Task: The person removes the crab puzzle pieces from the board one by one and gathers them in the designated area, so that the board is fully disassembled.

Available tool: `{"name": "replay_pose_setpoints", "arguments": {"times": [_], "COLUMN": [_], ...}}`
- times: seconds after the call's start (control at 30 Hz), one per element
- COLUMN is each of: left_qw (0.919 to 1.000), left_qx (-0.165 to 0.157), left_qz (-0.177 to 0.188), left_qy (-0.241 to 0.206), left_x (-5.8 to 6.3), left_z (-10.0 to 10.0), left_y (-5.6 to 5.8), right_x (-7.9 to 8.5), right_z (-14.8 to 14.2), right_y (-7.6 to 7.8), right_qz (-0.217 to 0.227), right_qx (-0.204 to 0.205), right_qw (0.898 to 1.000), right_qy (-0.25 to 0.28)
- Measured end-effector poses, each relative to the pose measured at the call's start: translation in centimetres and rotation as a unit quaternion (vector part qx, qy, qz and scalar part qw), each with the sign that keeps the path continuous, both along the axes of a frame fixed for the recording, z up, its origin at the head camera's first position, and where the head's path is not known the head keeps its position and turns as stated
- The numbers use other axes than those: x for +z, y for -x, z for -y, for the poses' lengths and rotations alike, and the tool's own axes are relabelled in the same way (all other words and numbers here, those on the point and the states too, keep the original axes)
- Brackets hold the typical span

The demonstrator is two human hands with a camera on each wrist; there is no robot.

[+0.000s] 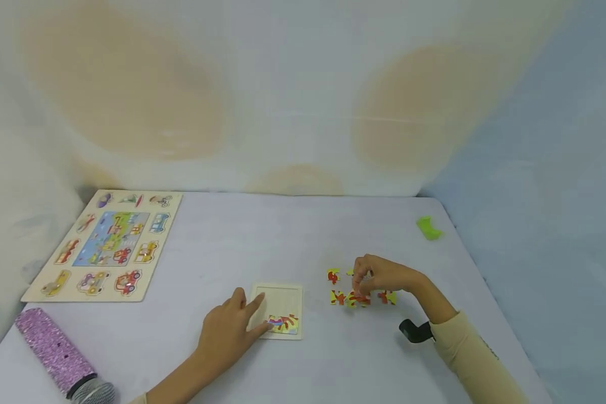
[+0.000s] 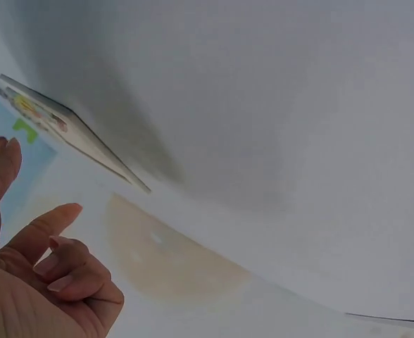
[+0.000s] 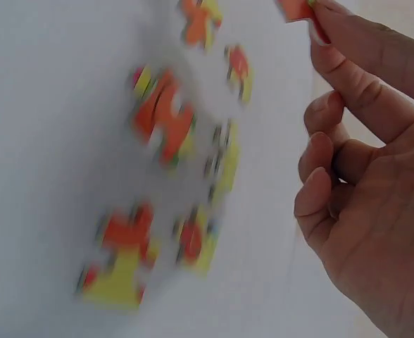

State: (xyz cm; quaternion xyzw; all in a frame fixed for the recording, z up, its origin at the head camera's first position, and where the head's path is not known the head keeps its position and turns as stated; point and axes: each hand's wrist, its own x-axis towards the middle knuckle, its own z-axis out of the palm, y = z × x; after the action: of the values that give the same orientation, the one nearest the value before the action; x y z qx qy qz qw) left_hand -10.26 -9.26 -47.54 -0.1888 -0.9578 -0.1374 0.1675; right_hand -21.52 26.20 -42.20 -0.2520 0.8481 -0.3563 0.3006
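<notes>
A small square wooden puzzle tray [image 1: 280,300] lies on the table, with joined red and yellow pieces [image 1: 289,324] along its near edge. My left hand [image 1: 226,332] rests at the tray's left side, thumb on the pieces and index finger stretched to the upper left; its other fingers curl inward in the left wrist view. To the right, my right hand [image 1: 388,275] is over several loose puzzle pieces [image 1: 338,298]. Between its thumb and index finger it pinches an orange-red puzzle piece [image 3: 293,9], partly cut off in the right wrist view.
A large wooden vehicle puzzle board [image 1: 154,280] lies at the back left. In front of it is a microphone [image 1: 95,390] with a pink sequined handle [image 1: 53,348]. A bright green piece [image 1: 428,228] lies at the back right. A black object [image 1: 415,331] sits by the right wrist.
</notes>
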Motion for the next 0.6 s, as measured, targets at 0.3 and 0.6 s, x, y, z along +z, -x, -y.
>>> {"name": "replay_pose_setpoints", "arguments": {"times": [0.3,0.6], "left_qw": [0.9989,0.9985], "left_qx": [0.024,0.028], "left_qz": [0.038,0.047], "left_qy": [-0.01,0.0], "left_x": [0.1,0.4], "left_z": [2.2,2.8], "left_y": [0.2,0.1], "right_x": [-1.1,-1.6], "right_z": [-2.1,2.7], "right_y": [-1.6,-1.6], "right_qz": [0.009,-0.039], "right_qx": [-0.011,0.077], "right_qw": [1.0,0.996], "right_qy": [-0.024,-0.027]}}
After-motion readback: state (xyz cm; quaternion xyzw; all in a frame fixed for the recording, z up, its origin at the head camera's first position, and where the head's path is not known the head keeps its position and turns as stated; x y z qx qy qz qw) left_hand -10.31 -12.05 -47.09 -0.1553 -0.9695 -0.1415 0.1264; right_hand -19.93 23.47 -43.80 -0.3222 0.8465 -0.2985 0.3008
